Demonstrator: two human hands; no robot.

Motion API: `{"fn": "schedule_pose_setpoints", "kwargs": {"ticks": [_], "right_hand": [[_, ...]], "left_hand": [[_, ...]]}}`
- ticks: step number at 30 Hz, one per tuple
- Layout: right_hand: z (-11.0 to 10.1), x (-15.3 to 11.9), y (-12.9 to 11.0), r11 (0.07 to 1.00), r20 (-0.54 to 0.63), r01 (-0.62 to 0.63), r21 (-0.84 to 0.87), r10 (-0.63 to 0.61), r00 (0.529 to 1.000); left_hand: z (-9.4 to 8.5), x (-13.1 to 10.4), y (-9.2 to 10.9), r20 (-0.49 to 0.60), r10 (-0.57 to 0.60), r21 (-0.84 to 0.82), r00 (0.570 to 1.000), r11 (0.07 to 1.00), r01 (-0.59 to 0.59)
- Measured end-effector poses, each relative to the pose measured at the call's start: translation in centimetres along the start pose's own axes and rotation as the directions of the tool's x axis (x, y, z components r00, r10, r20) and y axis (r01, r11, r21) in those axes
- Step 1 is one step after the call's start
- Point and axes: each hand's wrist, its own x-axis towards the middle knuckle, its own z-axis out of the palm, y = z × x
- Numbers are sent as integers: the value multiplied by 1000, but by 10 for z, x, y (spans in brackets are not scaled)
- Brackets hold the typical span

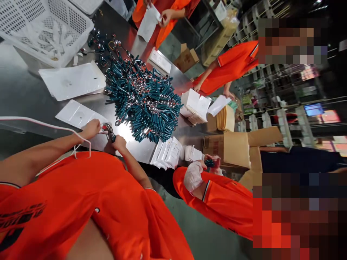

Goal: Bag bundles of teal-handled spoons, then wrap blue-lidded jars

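Close to my body, at the table's near edge, my right hand (119, 143) is closed round the dark teal handles of a small bunch of spoons (109, 131). The shiny metal heads point toward my left hand (92, 129). That hand is closed right beside the heads, and what it pinches is too small to make out. Under and behind it lies a flat white plastic bag (78, 113). Just beyond my hands rises a large heap of teal-handled spoons (146, 97) on the metal table (138, 146).
A white perforated basket (78, 27) holding clear wrappers stands at far left, near a white packet (73, 81). Right of the heap are wrapped packs (168, 151), a white box (195, 104) and an open carton (235, 148). Co-workers in orange shirts handle items across and beside me.
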Motion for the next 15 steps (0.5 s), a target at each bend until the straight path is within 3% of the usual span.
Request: {"fn": "schedule_pose_setpoints", "kwargs": {"ticks": [4,9,12,15], "right_hand": [[-11,-2,-17,974,1,26,-224,-26,1000],[-24,3,-26,885,-2,170,-434,-190,982],[-29,8,-27,808,63,277,-520,-288,956],[-32,13,-28,784,102,310,-538,-304,947]], "left_hand": [[0,-10,8,13,54,-25,998,998,-54],[-1,-14,14,163,107,-103,981,990,-91],[-15,-4,12,192,76,-103,978,993,-57],[-35,19,8,101,41,-117,994,993,-29]]}}
